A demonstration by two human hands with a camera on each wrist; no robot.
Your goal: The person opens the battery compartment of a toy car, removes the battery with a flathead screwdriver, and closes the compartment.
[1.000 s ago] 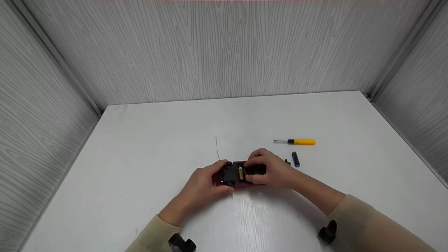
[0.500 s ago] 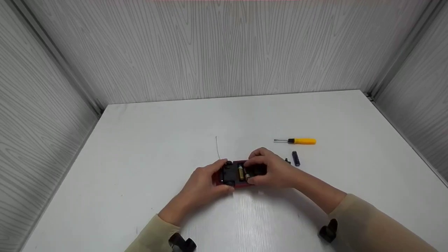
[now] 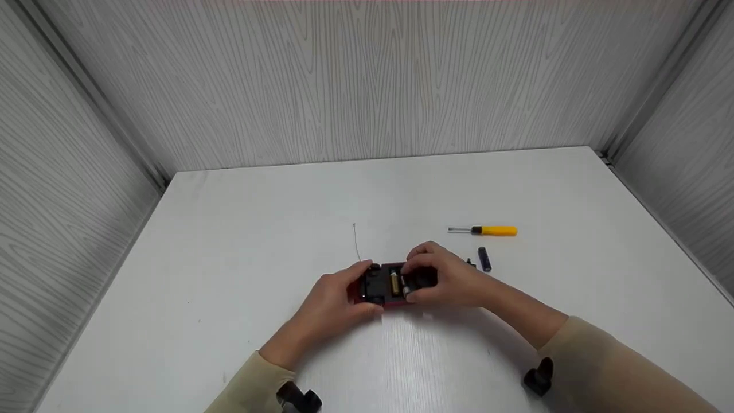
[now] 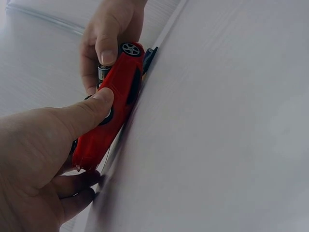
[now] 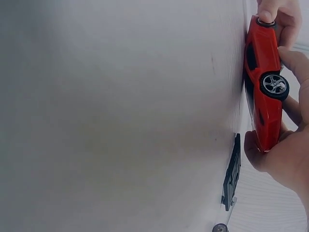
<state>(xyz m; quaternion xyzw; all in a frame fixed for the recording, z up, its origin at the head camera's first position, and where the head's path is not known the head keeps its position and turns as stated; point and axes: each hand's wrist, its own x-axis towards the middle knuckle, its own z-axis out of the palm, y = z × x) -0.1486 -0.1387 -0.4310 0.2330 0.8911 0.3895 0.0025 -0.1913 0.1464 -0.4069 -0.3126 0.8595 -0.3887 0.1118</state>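
The left hand grips the left end of the red toy car, which lies wheels up on the white table. A thin wire stretches away behind that end. In the car's open underside sits a gold-coloured battery; just right of it, the right hand pinches a second battery — partly hidden by fingers. Right of the car lie a black panel, a dark blue battery and — farther back — a yellow-handled screwdriver.

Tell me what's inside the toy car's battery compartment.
A gold battery lies inside; the right hand holds another battery beside it. What lies beneath that hand is hidden.
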